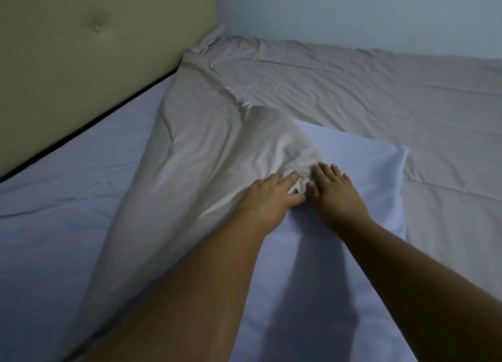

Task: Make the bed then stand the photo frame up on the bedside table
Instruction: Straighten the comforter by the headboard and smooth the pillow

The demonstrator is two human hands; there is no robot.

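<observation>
- Two bare forearms are seen nearest the camera, reaching forward from the bottom edge over the bed.
- Left hand (271,196): laid on the bunched corner of the beige crumpled duvet (206,155); fingers are spread and curled slightly into the fabric. Whether cloth is actually pinched cannot be told.
- Right hand (335,190): laid flat, palm down, fingers apart, just beside the left hand; fingertips are at the duvet's bunched edge, the palm over the pale blue rectangular pillow (375,177).
- The two hands are nearly touching at the thumbs.
- The pillow is partly covered: its upper-left part is hidden under the duvet fold, its right corner is exposed and rests on the spread duvet.
- The duvet is folded back in a long diagonal band from the far corner toward the camera; the rest is spread, wrinkled, across the right side of the bed up to the pale blue-grey wall (353,8).
- Light blue fitted sheet (54,198): exposed on the left side, between the duvet fold and the headboard, with mild creases.
- Olive-beige padded headboard (81,49) with one button tuft is seen at upper left, a dark gap running along its lower edge.
- Forearm shadows are cast on the sheet between the arms.
- Photo frame and bedside table: not in view.
</observation>
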